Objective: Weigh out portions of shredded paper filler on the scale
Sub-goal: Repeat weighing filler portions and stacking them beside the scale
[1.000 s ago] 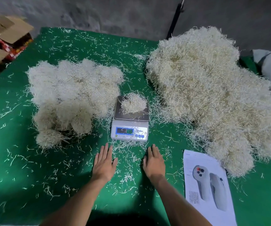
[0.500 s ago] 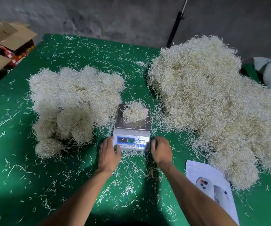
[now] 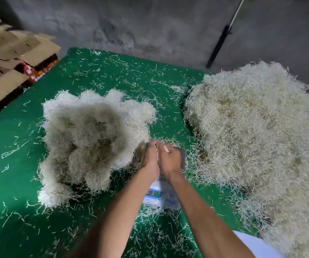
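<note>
Both hands meet over the pan of the small white scale (image 3: 154, 195), whose lit display shows between my forearms. My left hand (image 3: 150, 159) and my right hand (image 3: 170, 161) are pressed side by side, fingers curled down around the small portion of shredded paper (image 3: 156, 146) on the pan. Only a few strands show between the fingers; the rest of the portion is hidden. A heap of rounded weighed clumps (image 3: 86, 138) lies left of the scale. The large loose pile of shredded paper (image 3: 252, 131) lies to the right.
The green table cover (image 3: 10, 183) is strewn with loose strands. Open cardboard boxes (image 3: 10, 58) stand off the far left corner. A white printed sheet (image 3: 252, 244) lies at the near right. A black pole (image 3: 218, 45) leans on the grey wall behind.
My hands left the table in front of the scale, passed its front corners and closed together over the portion on the pan. The camera moved closer and tilted.
</note>
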Available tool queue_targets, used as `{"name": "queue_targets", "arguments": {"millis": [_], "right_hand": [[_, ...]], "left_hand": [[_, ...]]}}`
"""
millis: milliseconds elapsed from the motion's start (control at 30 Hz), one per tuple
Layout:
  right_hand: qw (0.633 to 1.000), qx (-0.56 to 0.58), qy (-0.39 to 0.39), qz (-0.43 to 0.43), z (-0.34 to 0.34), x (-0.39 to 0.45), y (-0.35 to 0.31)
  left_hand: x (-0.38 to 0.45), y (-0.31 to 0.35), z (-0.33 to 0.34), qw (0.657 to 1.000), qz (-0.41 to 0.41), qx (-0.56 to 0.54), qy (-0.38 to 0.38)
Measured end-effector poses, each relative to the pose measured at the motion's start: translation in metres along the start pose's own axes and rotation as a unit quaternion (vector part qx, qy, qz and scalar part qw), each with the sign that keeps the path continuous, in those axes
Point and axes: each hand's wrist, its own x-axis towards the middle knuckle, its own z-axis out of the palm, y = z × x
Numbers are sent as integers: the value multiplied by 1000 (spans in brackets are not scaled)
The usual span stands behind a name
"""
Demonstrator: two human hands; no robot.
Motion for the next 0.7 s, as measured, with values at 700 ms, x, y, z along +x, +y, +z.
{"name": "queue_targets", "arguments": {"millis": [700], "right_hand": [[887, -157, -158, -405, 64, -68, -107]], "left_hand": [[-46, 86, -130, 973, 96, -152, -142]]}}
